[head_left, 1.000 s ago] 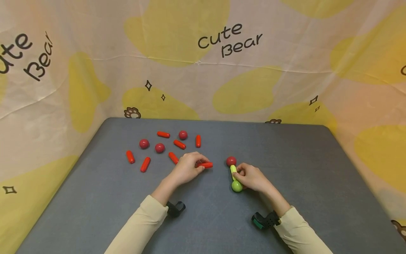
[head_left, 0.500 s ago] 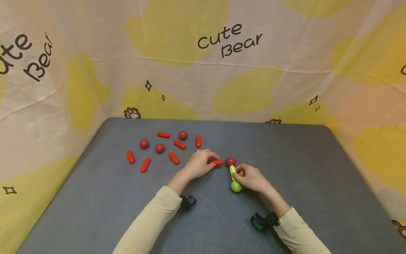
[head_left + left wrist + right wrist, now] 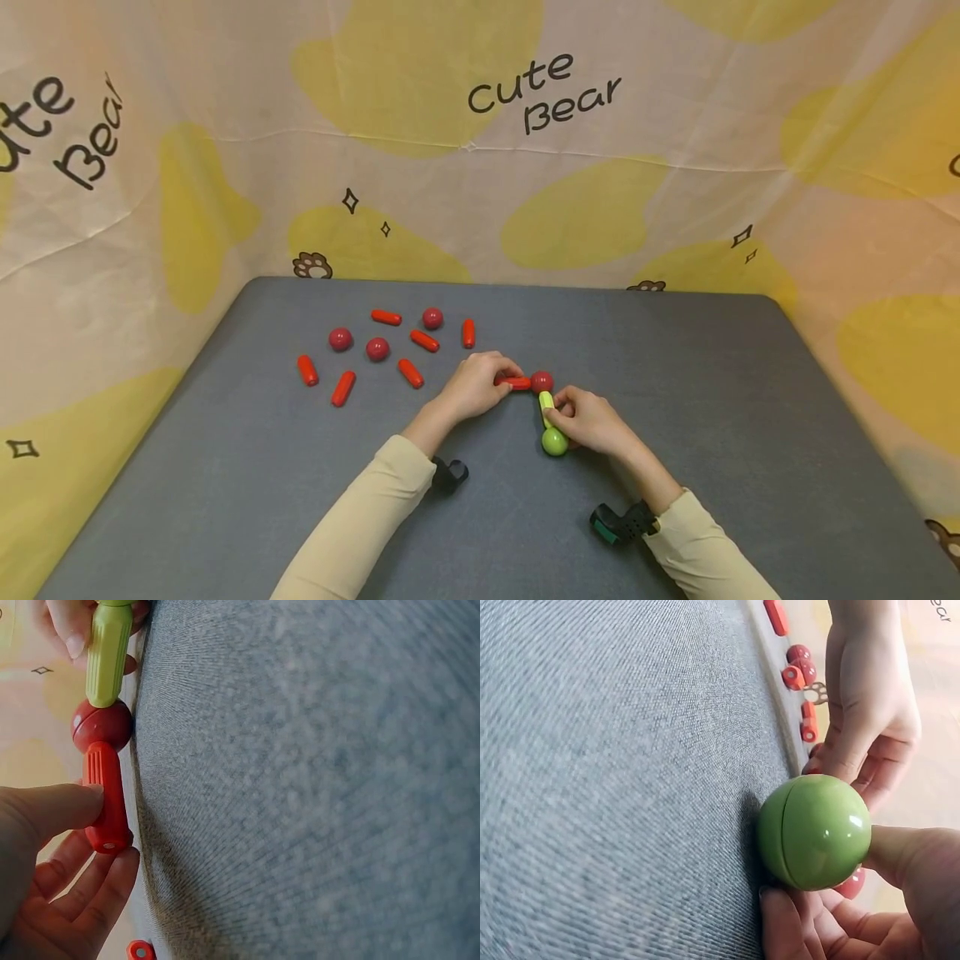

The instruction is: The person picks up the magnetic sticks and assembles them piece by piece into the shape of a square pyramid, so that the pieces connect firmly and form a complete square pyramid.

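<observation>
Your left hand (image 3: pixel 472 385), pinching the red stick (image 3: pixel 516 382), has carried it rightward until its tip meets the red ball (image 3: pixel 542 382), while your right hand (image 3: pixel 588 419) grips the green stick (image 3: pixel 547 406) joined just below that ball.

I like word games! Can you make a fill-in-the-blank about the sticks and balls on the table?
1. The left hand holds a stick whose colour is ____.
2. That stick's tip touches a red ____.
3. The right hand holds a green stick with a ____ ball at its near end.

Missing words: red; ball; green
</observation>
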Demonstrator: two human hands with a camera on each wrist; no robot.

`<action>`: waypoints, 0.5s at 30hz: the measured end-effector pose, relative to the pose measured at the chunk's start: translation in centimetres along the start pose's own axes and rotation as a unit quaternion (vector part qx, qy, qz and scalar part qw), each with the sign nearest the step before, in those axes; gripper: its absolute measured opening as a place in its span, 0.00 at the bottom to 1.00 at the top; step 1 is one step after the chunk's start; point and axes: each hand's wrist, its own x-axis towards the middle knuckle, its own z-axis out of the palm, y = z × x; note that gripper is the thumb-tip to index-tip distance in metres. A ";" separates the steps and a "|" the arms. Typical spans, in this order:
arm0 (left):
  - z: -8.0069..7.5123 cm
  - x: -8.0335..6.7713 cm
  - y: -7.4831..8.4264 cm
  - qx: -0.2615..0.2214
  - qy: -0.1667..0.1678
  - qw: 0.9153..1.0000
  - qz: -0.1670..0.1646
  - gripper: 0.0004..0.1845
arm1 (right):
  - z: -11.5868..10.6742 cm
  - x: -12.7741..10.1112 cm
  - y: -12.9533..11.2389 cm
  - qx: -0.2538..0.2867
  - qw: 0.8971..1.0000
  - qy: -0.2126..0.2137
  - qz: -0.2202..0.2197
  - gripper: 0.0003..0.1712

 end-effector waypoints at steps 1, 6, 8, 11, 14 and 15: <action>0.0 0.0 0.0 0.000 0.000 1.000 -0.001 0.11 | -0.1 0.0 0.0 0.003 1.000 -0.001 0.002 0.13; 0.0 0.0 0.0 0.000 -0.005 1.000 -0.001 0.11 | -0.4 0.2 -0.1 0.022 0.999 0.001 0.025 0.15; 0.0 0.0 0.0 0.002 -0.006 1.000 0.001 0.11 | -0.5 0.5 -0.1 0.031 0.999 0.006 0.034 0.18; 0.0 0.0 0.0 0.001 -0.006 1.000 0.002 0.11 | -0.6 1.1 -0.2 0.045 0.998 0.013 0.042 0.23; 0.0 0.1 0.0 0.003 -0.005 1.000 0.002 0.11 | -0.8 1.6 -0.3 0.048 0.998 0.014 0.033 0.27; 0.0 0.1 -0.1 0.004 -0.005 1.000 0.003 0.11 | -0.8 1.8 -0.4 0.046 0.998 0.016 0.030 0.28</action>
